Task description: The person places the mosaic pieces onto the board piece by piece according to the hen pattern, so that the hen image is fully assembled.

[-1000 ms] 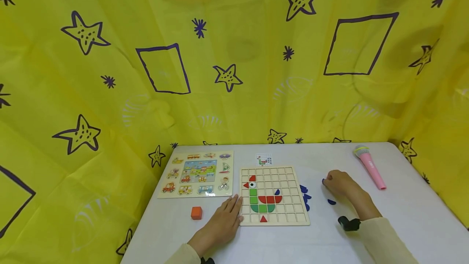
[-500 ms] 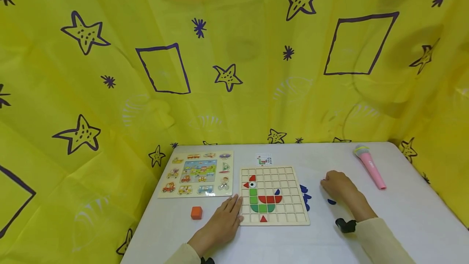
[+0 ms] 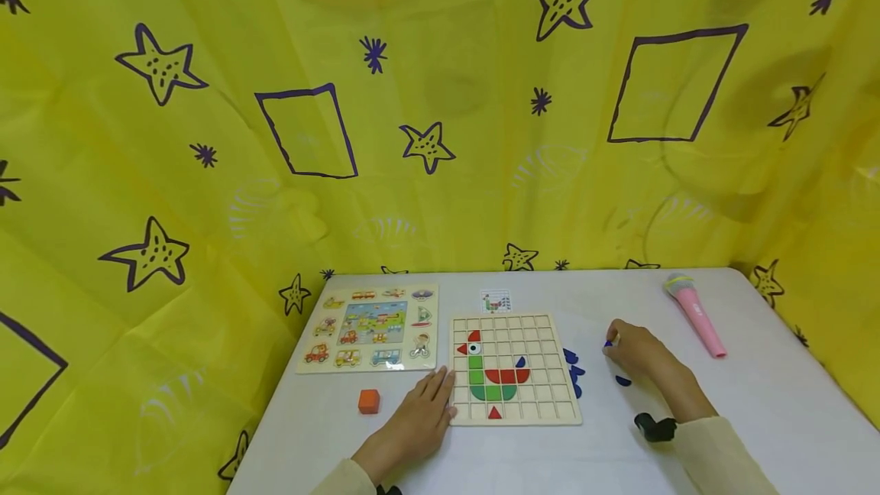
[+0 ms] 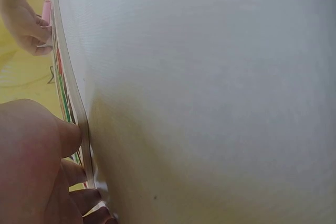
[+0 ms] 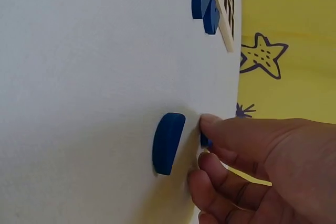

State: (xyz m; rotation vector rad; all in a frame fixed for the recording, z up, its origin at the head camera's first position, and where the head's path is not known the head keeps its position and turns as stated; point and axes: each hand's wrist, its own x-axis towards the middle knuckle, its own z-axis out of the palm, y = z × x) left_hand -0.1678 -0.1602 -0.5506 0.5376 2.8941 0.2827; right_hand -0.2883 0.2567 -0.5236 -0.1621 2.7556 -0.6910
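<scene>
A wooden grid board lies mid-table, with red, green, white and blue pieces laid in it as a bird. My left hand rests at its left edge, fingers extended and touching the rim; the left wrist view has the thumb against the board's side. To the right of the board, my right hand pinches a blue piece between thumb and fingers, which hide most of it. A blue half-round piece lies on the table beside that hand. Several more blue pieces sit along the board's right edge.
A small picture card lies behind the board. At the left are a vehicle picture puzzle and an orange cube. A pink toy microphone lies at the far right. Yellow patterned cloth hangs behind the white table.
My right hand has turned and shifted slightly around the blue piece, staying in about the same spot. The left hand and the board have not moved.
</scene>
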